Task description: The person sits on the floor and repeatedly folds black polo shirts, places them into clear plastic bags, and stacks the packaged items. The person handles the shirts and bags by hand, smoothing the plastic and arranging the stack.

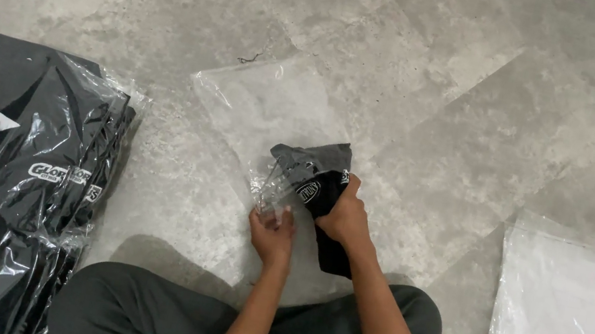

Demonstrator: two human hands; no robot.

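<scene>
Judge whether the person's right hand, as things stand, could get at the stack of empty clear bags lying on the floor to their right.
Probably yes, but not at once. The stack of clear bags lies open on the floor on that side, with nothing between. However, the right hand is gripping the black folded garment, so it would need to let go first.

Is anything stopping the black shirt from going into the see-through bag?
Nothing visible does. The right hand holds the folded black shirt right at the clear bag, and the left hand pinches the bag's near edge.
</scene>
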